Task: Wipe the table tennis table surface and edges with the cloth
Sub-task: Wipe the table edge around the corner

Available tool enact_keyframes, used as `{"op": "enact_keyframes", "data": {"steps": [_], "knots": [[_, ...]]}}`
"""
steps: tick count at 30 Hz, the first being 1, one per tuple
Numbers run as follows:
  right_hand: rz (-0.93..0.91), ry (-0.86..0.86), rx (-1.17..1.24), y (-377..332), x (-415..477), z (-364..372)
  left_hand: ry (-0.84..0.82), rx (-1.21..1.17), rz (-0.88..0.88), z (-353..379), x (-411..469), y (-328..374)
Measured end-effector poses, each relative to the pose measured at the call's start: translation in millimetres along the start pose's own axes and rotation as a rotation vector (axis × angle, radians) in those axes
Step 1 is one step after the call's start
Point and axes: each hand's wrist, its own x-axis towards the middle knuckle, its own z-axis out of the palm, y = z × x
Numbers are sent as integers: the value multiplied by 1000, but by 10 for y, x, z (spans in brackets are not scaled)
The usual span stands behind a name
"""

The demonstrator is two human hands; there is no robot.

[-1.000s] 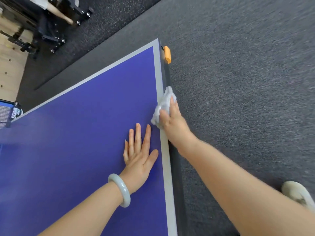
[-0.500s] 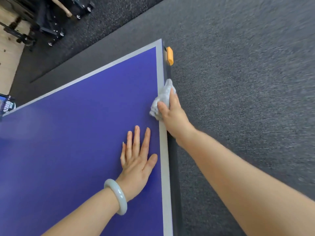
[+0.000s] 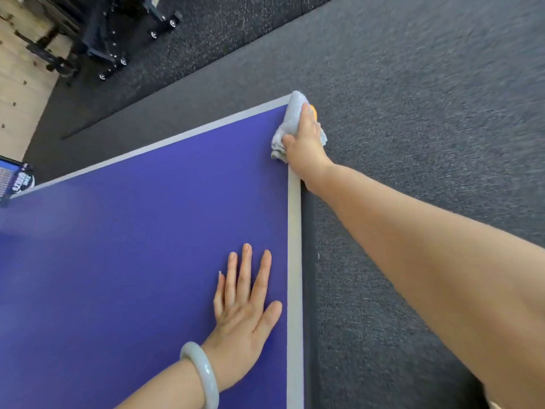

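Cloth (image 3: 290, 122), pale grey and scrunched up, right at the far right corner of the table (image 3: 132, 246), draped over the grey border strip (image 3: 294, 261) and spilling a bit past the edge. Right hand (image 3: 303, 143) on top of it, fingers (image 3: 306, 116) wrapped over the bundle and gripping it, thumb tucked against the near side. Small orange corner piece (image 3: 315, 111) peeking out just behind the knuckles, mostly covered by hand and cloth.

Left hand (image 3: 244, 314) flat on the blue top nearer the camera, well apart from the cloth, fingers straight and slightly fanned, holding nothing, thumb nearly at the border strip. Pale green bangle (image 3: 202, 373) on that wrist. Right forearm stretched out over the table's side and the grey carpet (image 3: 413, 113) beyond it.

Net end (image 3: 16, 178) with a printed label poking in at the left edge. Further off, black speckled mat (image 3: 221, 31) with a dark wheeled frame (image 3: 103, 39) parked on it, then light wood floor (image 3: 17, 93) in the top left corner. Outer parts of the shot kinda blurry.
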Motion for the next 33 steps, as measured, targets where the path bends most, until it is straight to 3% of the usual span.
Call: {"op": "enact_keyframes", "data": {"steps": [4,7,10,14,19,25,29,33], "knots": [[-45,-33,147,89,-290,-32,-12,1,-15,5,-1,25],[-51,-48,32,229,-522,7,-13,14,-20,18,12,15],[-45,28,-96,126,-217,17,-7,12,-10,16,18,-1],[93,63,-208,-111,338,-15,-16,-5,2,-8,1,-6],[126,43,-155,-130,440,-60,-8,5,-9,9,14,-19],[15,-46,-91,158,-573,-28,30,-9,14,65,16,-44],[162,-108,-111,397,-1431,145,4,14,1,80,46,-39],[231,-85,-135,247,-1166,176,-8,9,-16,52,51,-27]]}}
